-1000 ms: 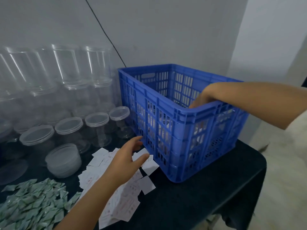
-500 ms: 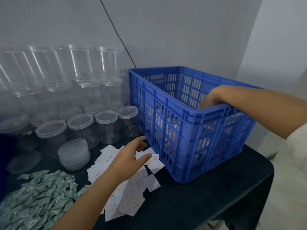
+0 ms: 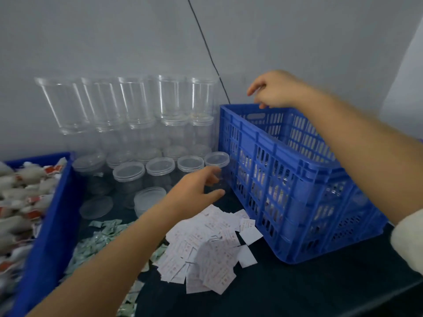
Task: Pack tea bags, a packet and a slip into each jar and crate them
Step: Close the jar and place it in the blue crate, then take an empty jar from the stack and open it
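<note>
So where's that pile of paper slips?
The paper slips lie on the dark table, just left of the blue crate, under the left hand.

Two blue slatted plastic crates stand on the dark counter (image 3: pixel 297 291): one at the right (image 3: pixel 297 179), one at the near left (image 3: pixel 52 225) heaped with white packets (image 3: pixel 20 193), too many to count. Five lidded clear plastic jars (image 3: pixel 160 167) form the nearest row; those behind blur together. White paper slips (image 3: pixel 206 245) and pale green tea bags (image 3: pixel 100 239) lie in uncountable piles. Two hands show, left (image 3: pixel 194 191) and right (image 3: pixel 274 89).

Slips (image 3: pixel 206 245) between bin (image 3: pixel 52 225) and crate (image 3: pixel 295 179)
</note>
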The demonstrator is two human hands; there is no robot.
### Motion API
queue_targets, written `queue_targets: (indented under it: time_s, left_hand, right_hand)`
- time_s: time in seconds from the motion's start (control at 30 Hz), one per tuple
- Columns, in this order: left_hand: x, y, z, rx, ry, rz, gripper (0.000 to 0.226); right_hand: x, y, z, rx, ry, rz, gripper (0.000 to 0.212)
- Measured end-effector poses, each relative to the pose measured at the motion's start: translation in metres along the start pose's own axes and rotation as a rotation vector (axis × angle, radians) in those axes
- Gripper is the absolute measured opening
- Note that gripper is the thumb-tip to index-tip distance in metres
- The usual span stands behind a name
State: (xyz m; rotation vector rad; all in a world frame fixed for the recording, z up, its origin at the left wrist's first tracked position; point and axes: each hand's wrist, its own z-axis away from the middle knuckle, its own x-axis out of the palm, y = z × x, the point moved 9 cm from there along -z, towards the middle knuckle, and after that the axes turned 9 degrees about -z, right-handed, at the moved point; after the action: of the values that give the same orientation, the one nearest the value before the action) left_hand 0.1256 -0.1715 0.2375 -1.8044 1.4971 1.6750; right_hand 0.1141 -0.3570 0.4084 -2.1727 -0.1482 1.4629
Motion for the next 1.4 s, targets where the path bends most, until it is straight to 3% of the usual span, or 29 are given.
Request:
queue_targets:
  time_s: [0.1, 0.3, 0.47, 0.63, 0.87, 1.03, 1.23, 1.4]
  left_hand:
    - [-0.029, -0.020, 0.015, -0.024, 0.011, -0.086, 0.051]
    - [-0.064, -0.091, 0.070, -0.170, -0.010, -0.202, 0.044]
    - [-0.077, -0.148, 0.108, -0.305, 0.043, -0.156, 0.035]
    - [-0.071, -0.176, 0.121, -0.413, 0.122, -0.064, 0.037]
    - [-0.066, -0.181, 0.116, -0.405, 0.111, -0.096, 0.034]
    - [-0.058, -0.174, 0.115, -0.367, 0.062, -0.150, 0.034]
    - [-0.080, -0.174, 0.120, -0.376, 0.280, -0.264, 0.053]
    - [-0.103, -0.160, 0.128, -0.366, 0.503, -0.335, 0.078]
  right_hand:
    - [0.028, -0.064, -0.012, -0.128, 0.008, -0.086, 0.028]
    - [0.146, -0.143, -0.027, -0.250, -0.155, -0.163, 0.024]
    - [0.274, -0.156, -0.032, -0.165, -0.325, -0.235, 0.060]
    - [0.339, -0.146, -0.040, -0.118, -0.352, -0.046, 0.081]
    - [0.359, -0.151, -0.054, -0.153, -0.321, 0.189, 0.097]
    - [0.364, -0.162, -0.051, -0.189, -0.298, 0.204, 0.092]
    - [0.340, -0.185, -0.042, -0.212, -0.284, -0.173, 0.098]
    - [0.304, -0.179, -0.016, -0.111, -0.278, -0.707, 0.091]
